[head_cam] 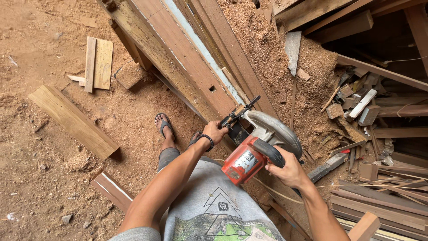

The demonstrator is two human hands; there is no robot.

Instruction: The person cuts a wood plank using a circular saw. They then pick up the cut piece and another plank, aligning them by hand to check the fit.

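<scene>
A red and grey circular saw point(256, 145) rests on the near end of a long brown wooden beam point(187, 58) that runs away to the upper left. My right hand point(285, 169) grips the saw's black rear handle. My left hand point(215, 130), with a dark bead bracelet at the wrist, holds the front knob next to the blade guard. The blade itself is hidden under the grey guard.
Sawdust covers the dirt floor point(49, 187). A thick plank point(73, 120) lies at left, small boards point(96, 62) farther back, and another offcut point(111, 189) near my legs. Piles of scrap wood point(370, 116) crowd the right side. My sandalled foot point(164, 127) stands beside the beam.
</scene>
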